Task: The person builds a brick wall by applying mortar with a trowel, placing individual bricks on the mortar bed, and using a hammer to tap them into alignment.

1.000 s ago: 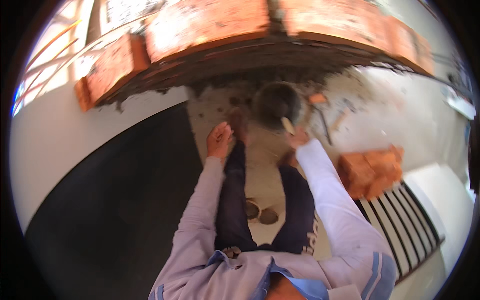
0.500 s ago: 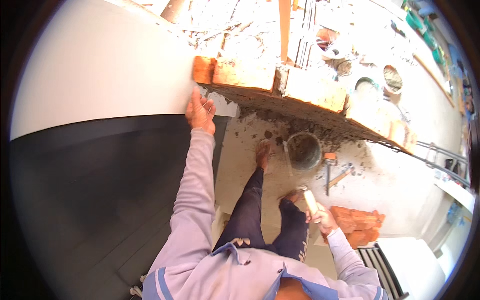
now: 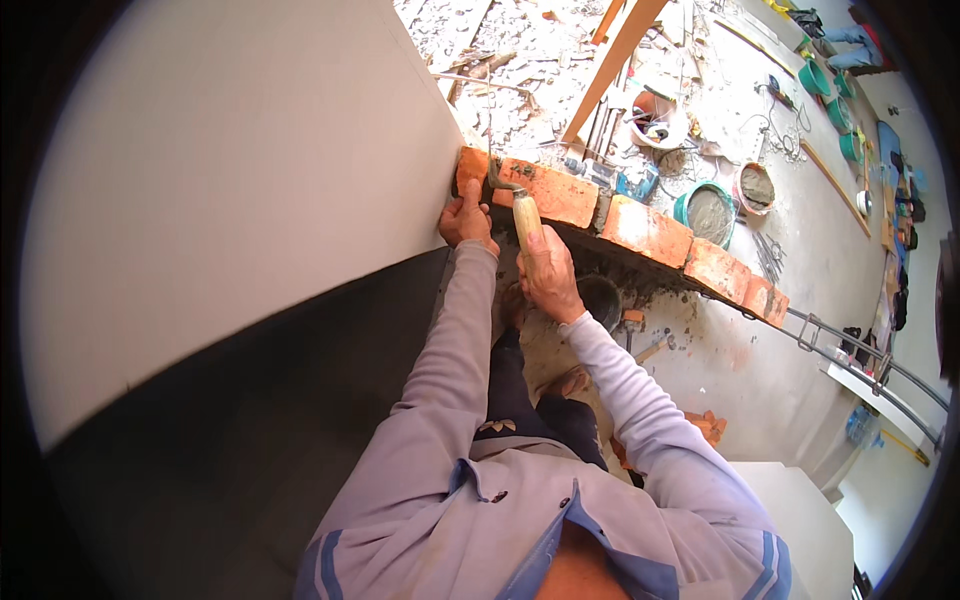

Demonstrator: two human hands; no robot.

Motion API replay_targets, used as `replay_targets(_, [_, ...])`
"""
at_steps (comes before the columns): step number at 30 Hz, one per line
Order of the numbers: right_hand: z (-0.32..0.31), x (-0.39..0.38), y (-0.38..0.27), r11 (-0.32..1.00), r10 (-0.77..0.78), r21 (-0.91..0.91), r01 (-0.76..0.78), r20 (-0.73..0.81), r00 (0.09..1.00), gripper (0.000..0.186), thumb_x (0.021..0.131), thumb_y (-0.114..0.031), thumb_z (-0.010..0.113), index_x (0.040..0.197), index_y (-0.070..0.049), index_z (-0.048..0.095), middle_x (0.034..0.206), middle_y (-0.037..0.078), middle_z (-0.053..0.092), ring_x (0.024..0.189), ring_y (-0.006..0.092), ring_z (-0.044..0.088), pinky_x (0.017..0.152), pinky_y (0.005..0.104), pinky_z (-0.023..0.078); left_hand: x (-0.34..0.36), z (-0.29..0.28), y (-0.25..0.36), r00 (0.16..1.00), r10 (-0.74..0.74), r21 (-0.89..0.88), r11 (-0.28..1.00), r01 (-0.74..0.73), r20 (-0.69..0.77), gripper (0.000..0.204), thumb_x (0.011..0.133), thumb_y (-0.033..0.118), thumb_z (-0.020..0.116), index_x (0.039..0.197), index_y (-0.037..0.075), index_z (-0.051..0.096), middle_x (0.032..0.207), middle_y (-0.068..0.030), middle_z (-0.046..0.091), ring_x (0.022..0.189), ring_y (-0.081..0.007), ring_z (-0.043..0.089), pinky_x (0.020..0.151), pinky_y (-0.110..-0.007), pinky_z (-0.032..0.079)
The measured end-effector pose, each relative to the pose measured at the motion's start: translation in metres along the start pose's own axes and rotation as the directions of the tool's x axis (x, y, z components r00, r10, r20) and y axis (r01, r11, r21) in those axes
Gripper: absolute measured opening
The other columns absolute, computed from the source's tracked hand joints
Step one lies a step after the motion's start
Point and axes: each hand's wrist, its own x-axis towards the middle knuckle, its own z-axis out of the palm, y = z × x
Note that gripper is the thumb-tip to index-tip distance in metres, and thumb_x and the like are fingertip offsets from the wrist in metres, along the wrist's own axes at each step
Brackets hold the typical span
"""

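My right hand [image 3: 548, 272] is closed round the pale wooden handle of a trowel [image 3: 527, 220]. Its bent metal neck reaches the joint between a small end brick [image 3: 472, 165] and the longer brick [image 3: 548, 192] beside it; the blade is hard to make out. On the small brick's near side, my left hand [image 3: 468, 220] has its index finger pressed up against the face, the other fingers curled. This brick sits at the left end of the row, against the white wall panel [image 3: 250, 150]. Mortar shows in the joints.
Beyond the row lie rubble [image 3: 440, 40], a slanting wooden post [image 3: 615, 70], a blue power tool [image 3: 637, 182], a mortar bucket [image 3: 706, 212] and another bucket [image 3: 755, 188]. Below stand a dark bucket [image 3: 600, 300], a hammer [image 3: 655, 348] and stacked bricks [image 3: 708, 428]. Metal bars [image 3: 870, 355] project at right.
My right hand has brought the trowel up from low on the right to the end brick. My left hand has gone from open beside the row to touching that brick. The view has shifted.
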Motion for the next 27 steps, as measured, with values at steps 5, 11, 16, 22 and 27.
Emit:
replay_targets(5, [0.005,0.023,-0.045,0.876,0.268,0.401,-0.267,0.055,0.962,0.04,0.099,-0.043,0.036,0.095,-0.004,0.048,0.061,0.003,0.047,0.042,0.0104,0.043,0.039,0.025,0.036,-0.002,0.001,0.006,0.998,-0.015,-0.108,0.994,0.008,-0.065,0.04,0.073,0.023,0.082,0.091,0.001,0.053,0.073,-0.0027,0.059,0.054,-0.007,0.054,0.041,-0.018,0.042])
replay_targets(11, [0.02,0.009,0.021,0.99,0.143,-0.038,-0.139,0.151,0.978,0.052,0.076,0.007,0.058,0.123,-0.001,0.037,0.09,0.021,0.051,0.065,0.0376,0.054,0.049,0.0466,0.044,-0.002,-0.001,0.003,0.998,-0.002,-0.036,0.999,0.0,-0.063,0.024,0.079,0.022,0.077,0.089,0.008,0.061,0.079,0.0003,0.064,0.057,-0.0058,0.053,0.051,-0.019,0.046])
replay_targets(16, [0.009,0.006,-0.01,0.96,0.251,0.095,-0.262,0.111,0.962,0.028,0.09,-0.024,0.044,0.109,-0.003,0.042,0.071,0.011,0.048,0.05,0.0232,0.048,0.042,0.0344,0.039,-0.003,-0.005,0.007,0.999,-0.002,0.002,1.0,0.002,-0.036,0.018,0.08,0.022,0.075,0.086,0.009,0.064,0.081,0.0,0.066,0.057,-0.003,0.053,0.048,-0.015,0.043])
replay_targets(22, [0.005,0.028,-0.002,0.99,0.091,-0.111,-0.092,-0.012,0.996,0.029,0.1,-0.029,0.039,0.098,-0.001,0.049,0.07,0.018,0.054,0.062,0.0407,0.055,0.055,0.0452,0.043,0.0,0.001,0.009,0.999,0.01,0.05,0.999,-0.008,-0.033,0.02,0.08,0.023,0.075,0.087,0.009,0.063,0.082,0.0,0.067,0.056,-0.0015,0.052,0.048,-0.014,0.041])
replay_targets(27, [-0.01,0.029,-0.039,0.902,0.365,0.184,-0.391,0.158,0.917,0.028,0.1,-0.026,0.039,0.098,0.001,0.047,0.073,0.021,0.053,0.066,0.0437,0.055,0.058,0.0474,0.042,0.002,0.002,0.008,0.999,0.015,0.021,1.0,-0.014,-0.049,0.028,0.079,0.026,0.077,0.088,0.006,0.06,0.076,0.0008,0.063,0.057,-0.0036,0.052,0.047,-0.018,0.038])
